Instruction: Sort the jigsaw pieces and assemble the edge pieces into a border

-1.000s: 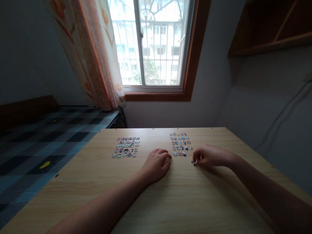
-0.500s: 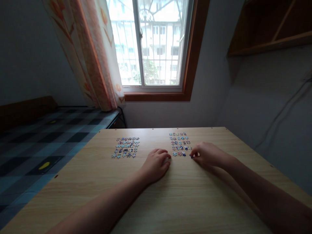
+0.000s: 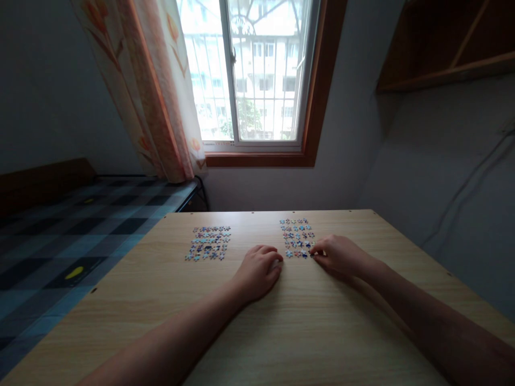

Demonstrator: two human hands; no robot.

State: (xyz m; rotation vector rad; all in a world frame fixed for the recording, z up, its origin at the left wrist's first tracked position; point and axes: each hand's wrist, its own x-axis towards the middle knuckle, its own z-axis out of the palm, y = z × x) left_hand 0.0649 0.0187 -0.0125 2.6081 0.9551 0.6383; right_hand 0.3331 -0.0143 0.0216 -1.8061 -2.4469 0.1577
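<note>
My right hand (image 3: 341,254) is at the lower right corner of a group of loose jigsaw pieces (image 3: 298,242) laid in rows. Its thumb and forefinger are closed on a dark puzzle piece (image 3: 311,255), at the right end of the nearest row. My left hand (image 3: 259,271) rests on the table just left of that group, fingers curled in toward the thumb. Something pale shows between them, too small to name. Farther left lies a second group of jigsaw pieces (image 3: 207,249), set in closer rows and apart from both hands.
The pieces lie on a light wooden table (image 3: 257,343) with small dark holes along its edges. A bed with a checked cover (image 3: 96,241) stands to the left. Beyond the table are a wall, a barred window (image 3: 261,80) and a curtain (image 3: 148,96). A wooden shelf (image 3: 446,75) hangs at upper right.
My right hand has moved slightly left with the dark puzzle piece, bringing it beside the end of the nearest row. My left hand has stayed in place.
</note>
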